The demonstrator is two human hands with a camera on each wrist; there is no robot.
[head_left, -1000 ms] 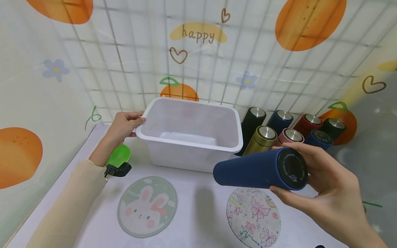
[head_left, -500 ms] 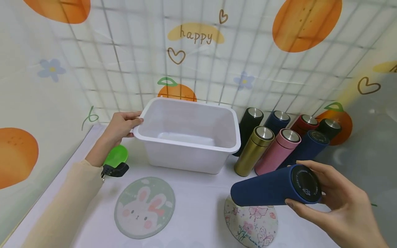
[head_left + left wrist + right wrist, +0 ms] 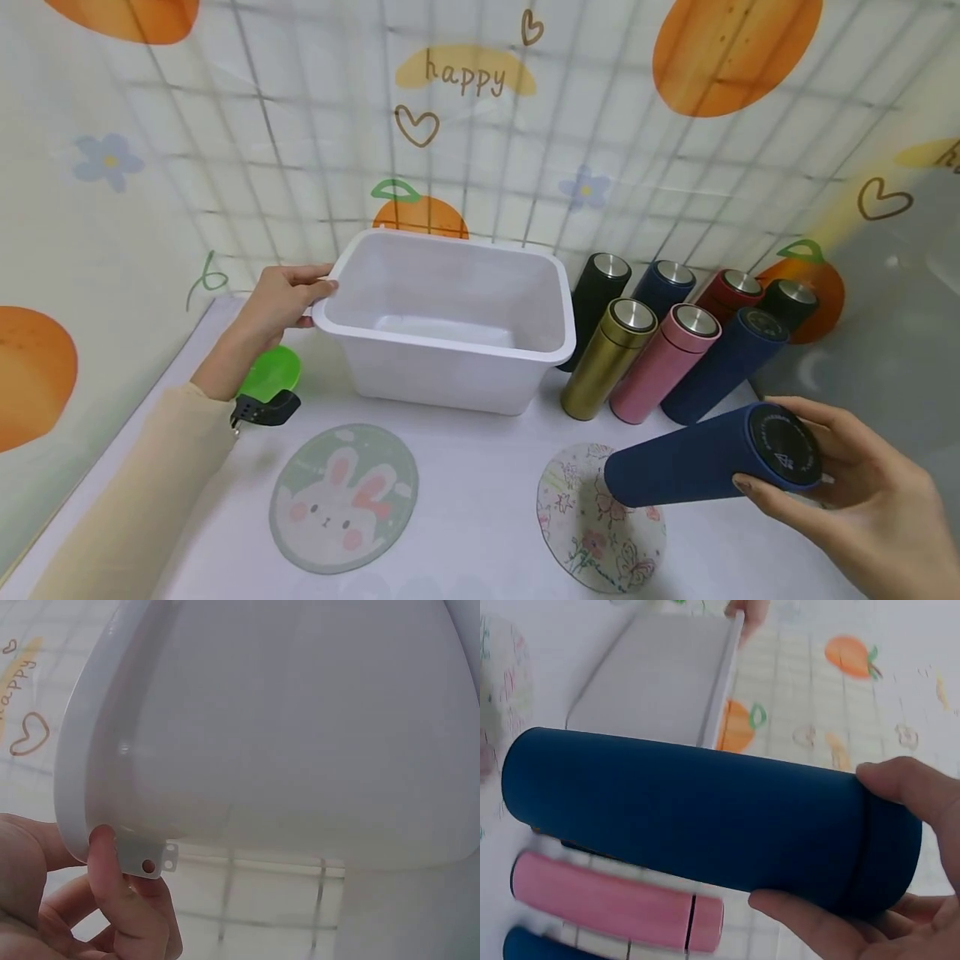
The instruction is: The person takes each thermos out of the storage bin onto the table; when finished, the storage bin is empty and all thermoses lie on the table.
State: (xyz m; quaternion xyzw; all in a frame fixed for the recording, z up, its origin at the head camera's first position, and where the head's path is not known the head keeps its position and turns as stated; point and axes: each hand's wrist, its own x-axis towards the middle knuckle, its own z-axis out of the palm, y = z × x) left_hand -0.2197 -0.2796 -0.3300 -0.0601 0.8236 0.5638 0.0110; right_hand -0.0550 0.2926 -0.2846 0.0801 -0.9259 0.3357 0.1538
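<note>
My left hand (image 3: 277, 304) grips the left rim of a white plastic bin (image 3: 438, 375), and its inside looks bare. In the left wrist view, fingers (image 3: 124, 907) curl around the rim beside a small holed tab (image 3: 146, 859). A dark blue thermos bottle (image 3: 686, 458) lies tilted nearly sideways in my right hand (image 3: 888, 496). Thumb and fingers hold it around its black-topped lid end. Its other end overlaps the butterfly-patterned round mat (image 3: 577, 533) in the head view. The right wrist view shows the same thermos bottle (image 3: 682, 802) across the middle.
Right of the bin stand several thermos bottles, among them a gold one (image 3: 607, 367), a pink one (image 3: 663, 367) and a blue one (image 3: 720, 371). A round rabbit mat (image 3: 341, 500) lies front left. Beside the left forearm is a green round dish (image 3: 273, 373). A printed curtain backs the table.
The right hand has carried the blue thermos bottle rightward and down, away from the bin and standing bottles. The left hand keeps its grip on the rim, while the head view has shifted slightly.
</note>
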